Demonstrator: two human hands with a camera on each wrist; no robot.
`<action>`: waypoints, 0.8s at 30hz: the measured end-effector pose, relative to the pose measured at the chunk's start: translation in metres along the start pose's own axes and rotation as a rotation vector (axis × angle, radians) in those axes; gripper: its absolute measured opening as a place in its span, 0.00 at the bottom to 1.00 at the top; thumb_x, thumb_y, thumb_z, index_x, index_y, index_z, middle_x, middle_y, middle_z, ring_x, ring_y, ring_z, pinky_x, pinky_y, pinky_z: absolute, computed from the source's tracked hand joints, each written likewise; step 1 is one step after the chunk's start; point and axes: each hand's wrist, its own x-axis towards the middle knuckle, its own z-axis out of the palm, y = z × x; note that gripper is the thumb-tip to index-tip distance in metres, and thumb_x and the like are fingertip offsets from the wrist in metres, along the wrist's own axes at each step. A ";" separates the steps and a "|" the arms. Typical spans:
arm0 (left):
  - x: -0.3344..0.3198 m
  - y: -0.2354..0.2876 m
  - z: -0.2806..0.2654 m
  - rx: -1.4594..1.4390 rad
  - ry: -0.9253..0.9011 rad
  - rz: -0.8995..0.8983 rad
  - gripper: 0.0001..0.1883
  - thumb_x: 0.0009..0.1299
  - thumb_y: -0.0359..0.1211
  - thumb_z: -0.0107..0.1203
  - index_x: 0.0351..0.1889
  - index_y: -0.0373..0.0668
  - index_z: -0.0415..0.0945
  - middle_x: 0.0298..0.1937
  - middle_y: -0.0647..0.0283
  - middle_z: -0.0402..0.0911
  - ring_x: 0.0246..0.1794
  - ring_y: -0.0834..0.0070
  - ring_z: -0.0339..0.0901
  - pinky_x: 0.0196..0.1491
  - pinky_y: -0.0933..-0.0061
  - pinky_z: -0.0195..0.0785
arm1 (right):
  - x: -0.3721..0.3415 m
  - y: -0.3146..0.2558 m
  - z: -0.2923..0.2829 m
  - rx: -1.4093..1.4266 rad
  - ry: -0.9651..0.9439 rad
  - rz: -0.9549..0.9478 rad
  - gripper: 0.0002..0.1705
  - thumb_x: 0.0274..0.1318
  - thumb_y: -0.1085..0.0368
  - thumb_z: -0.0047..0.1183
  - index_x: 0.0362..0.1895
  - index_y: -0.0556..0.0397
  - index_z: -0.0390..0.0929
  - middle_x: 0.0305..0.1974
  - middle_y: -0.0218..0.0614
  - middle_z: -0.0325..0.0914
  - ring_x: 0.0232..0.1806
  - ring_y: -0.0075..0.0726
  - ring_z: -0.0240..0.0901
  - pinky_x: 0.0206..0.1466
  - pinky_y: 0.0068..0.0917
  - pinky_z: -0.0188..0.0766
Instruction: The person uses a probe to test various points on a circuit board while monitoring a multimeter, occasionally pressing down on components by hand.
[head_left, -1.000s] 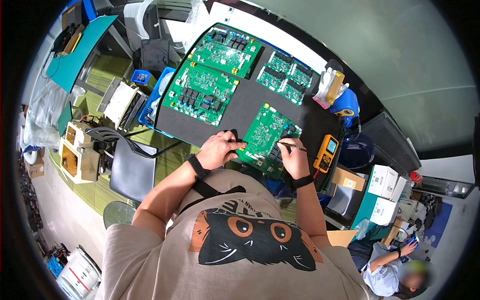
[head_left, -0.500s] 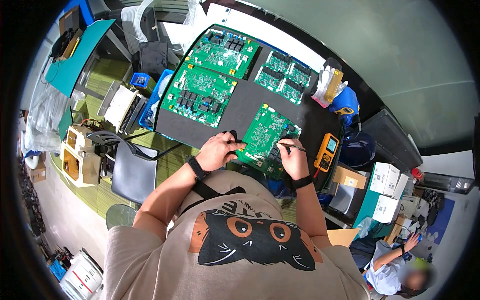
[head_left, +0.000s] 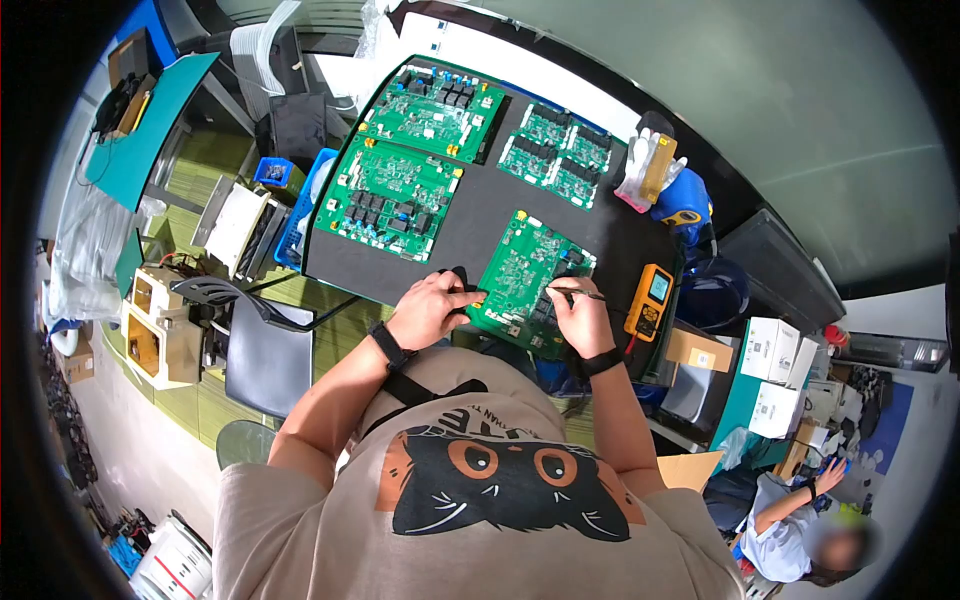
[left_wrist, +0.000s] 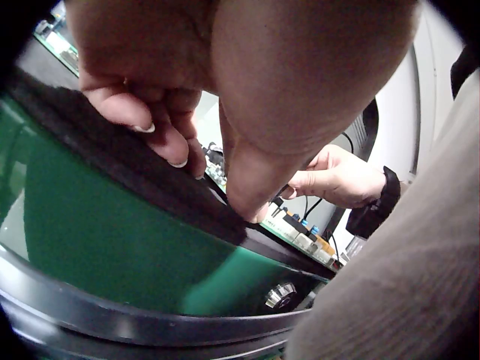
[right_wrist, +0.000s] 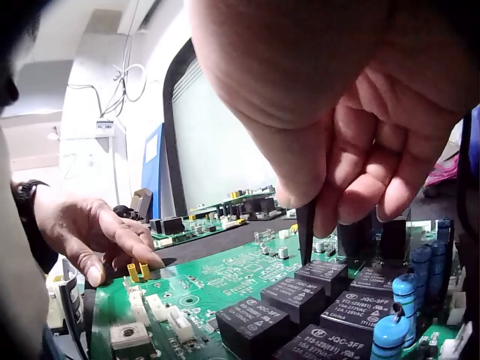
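Observation:
A green circuit board [head_left: 520,265] lies at the table's near edge, in front of the person. The left hand [head_left: 428,308] rests at its left edge; in the right wrist view its extended fingers [right_wrist: 135,244] reach beside yellow connectors [right_wrist: 139,271]. Thumb and fingers of the right hand [head_left: 582,318] pinch slim black tweezers [right_wrist: 306,229]. Their tip points down at the board behind a row of black relays [right_wrist: 259,328]. Blue cylindrical components [right_wrist: 405,289] stand beside the relays. The left wrist view shows the left thumb [left_wrist: 251,199] at the board's edge.
Two larger boards [head_left: 385,195] lie at the left of the black mat [head_left: 470,215], with several small boards [head_left: 558,155] at the back. An orange meter [head_left: 650,303] lies at right, near gloves [head_left: 640,175] and a blue device [head_left: 685,205]. Another person [head_left: 785,525] sits at far right.
The head view has shifted slightly, so the table appears a little farther left. Both hands stay at the same places on the board, and the tweezers remain in the right hand.

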 end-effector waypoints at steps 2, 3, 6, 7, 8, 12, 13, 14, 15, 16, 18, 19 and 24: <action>0.000 0.000 0.000 -0.006 -0.005 0.001 0.26 0.59 0.34 0.69 0.58 0.58 0.83 0.44 0.64 0.77 0.49 0.62 0.75 0.56 0.60 0.69 | -0.001 -0.002 0.001 0.002 0.012 -0.009 0.03 0.59 0.69 0.61 0.37 0.52 0.81 0.37 0.42 0.82 0.44 0.53 0.78 0.49 0.43 0.75; 0.000 0.000 0.000 -0.011 -0.006 -0.005 0.26 0.59 0.34 0.69 0.58 0.57 0.83 0.44 0.64 0.77 0.50 0.62 0.75 0.56 0.60 0.69 | -0.001 -0.003 0.001 0.006 0.021 -0.022 0.03 0.58 0.69 0.61 0.36 0.53 0.81 0.37 0.42 0.82 0.43 0.53 0.78 0.49 0.43 0.75; -0.001 -0.001 0.001 -0.009 -0.006 -0.008 0.26 0.58 0.33 0.69 0.58 0.57 0.83 0.45 0.63 0.77 0.50 0.61 0.75 0.56 0.60 0.69 | -0.001 -0.002 0.002 0.006 0.033 -0.031 0.02 0.58 0.70 0.61 0.35 0.53 0.81 0.36 0.42 0.82 0.43 0.52 0.78 0.49 0.42 0.75; -0.001 -0.001 0.002 -0.004 -0.004 -0.008 0.27 0.58 0.33 0.69 0.58 0.57 0.82 0.45 0.63 0.77 0.50 0.61 0.75 0.56 0.60 0.69 | -0.001 -0.001 0.002 0.004 0.029 -0.026 0.02 0.58 0.70 0.61 0.35 0.53 0.81 0.36 0.41 0.82 0.43 0.52 0.78 0.49 0.42 0.75; -0.001 -0.001 0.001 -0.004 -0.005 -0.006 0.27 0.58 0.33 0.69 0.58 0.57 0.82 0.45 0.63 0.77 0.50 0.61 0.75 0.56 0.60 0.69 | -0.002 -0.001 0.002 0.003 0.030 -0.025 0.02 0.58 0.70 0.61 0.35 0.53 0.81 0.36 0.41 0.82 0.43 0.52 0.78 0.49 0.42 0.75; -0.001 -0.001 0.000 -0.003 -0.015 -0.015 0.27 0.58 0.33 0.69 0.59 0.57 0.82 0.45 0.63 0.77 0.50 0.61 0.75 0.56 0.59 0.70 | -0.003 0.000 0.001 0.017 0.035 -0.021 0.01 0.58 0.70 0.61 0.35 0.53 0.82 0.37 0.41 0.82 0.43 0.51 0.78 0.50 0.41 0.75; -0.001 -0.002 0.001 -0.003 -0.018 -0.015 0.27 0.58 0.33 0.69 0.59 0.57 0.82 0.45 0.63 0.77 0.50 0.61 0.75 0.56 0.59 0.70 | -0.003 0.000 0.000 0.033 0.031 -0.001 0.01 0.58 0.70 0.61 0.35 0.53 0.82 0.37 0.40 0.82 0.44 0.51 0.78 0.50 0.41 0.75; 0.000 -0.002 0.000 -0.001 -0.018 -0.012 0.27 0.58 0.33 0.69 0.59 0.57 0.82 0.45 0.63 0.77 0.50 0.61 0.75 0.56 0.59 0.70 | -0.003 0.000 -0.001 0.033 0.034 -0.001 0.01 0.58 0.70 0.61 0.35 0.53 0.82 0.37 0.40 0.82 0.44 0.51 0.78 0.50 0.41 0.75; 0.000 -0.001 0.000 -0.008 -0.007 -0.002 0.28 0.58 0.33 0.70 0.59 0.56 0.82 0.45 0.62 0.77 0.49 0.59 0.75 0.55 0.58 0.70 | -0.003 0.000 -0.001 0.040 0.030 0.014 0.01 0.58 0.70 0.60 0.34 0.53 0.82 0.37 0.40 0.83 0.44 0.51 0.78 0.50 0.41 0.75; 0.000 -0.001 0.000 -0.015 0.002 0.008 0.28 0.57 0.32 0.70 0.59 0.55 0.82 0.45 0.60 0.77 0.48 0.58 0.75 0.54 0.57 0.70 | -0.003 0.000 -0.002 0.047 0.026 0.031 0.01 0.58 0.70 0.60 0.34 0.53 0.83 0.37 0.40 0.83 0.44 0.50 0.78 0.50 0.41 0.75; 0.000 0.000 -0.001 -0.014 0.002 0.010 0.28 0.57 0.32 0.70 0.59 0.55 0.82 0.44 0.60 0.77 0.48 0.58 0.75 0.54 0.57 0.70 | -0.003 0.001 -0.001 0.035 0.028 0.020 0.01 0.58 0.70 0.60 0.34 0.53 0.83 0.37 0.39 0.83 0.44 0.50 0.78 0.50 0.41 0.75; 0.000 0.001 -0.001 -0.012 0.005 0.008 0.28 0.57 0.32 0.70 0.59 0.55 0.82 0.44 0.60 0.77 0.49 0.58 0.75 0.54 0.57 0.70 | -0.003 0.001 -0.002 0.023 0.025 0.007 0.01 0.58 0.70 0.60 0.35 0.53 0.83 0.37 0.39 0.83 0.44 0.50 0.77 0.50 0.41 0.75; 0.001 -0.001 0.000 -0.022 -0.003 0.011 0.29 0.57 0.32 0.70 0.60 0.56 0.82 0.44 0.60 0.77 0.49 0.57 0.75 0.54 0.57 0.70 | -0.003 0.000 -0.001 0.035 0.046 0.012 0.04 0.57 0.68 0.62 0.35 0.54 0.84 0.37 0.41 0.84 0.43 0.49 0.79 0.49 0.40 0.75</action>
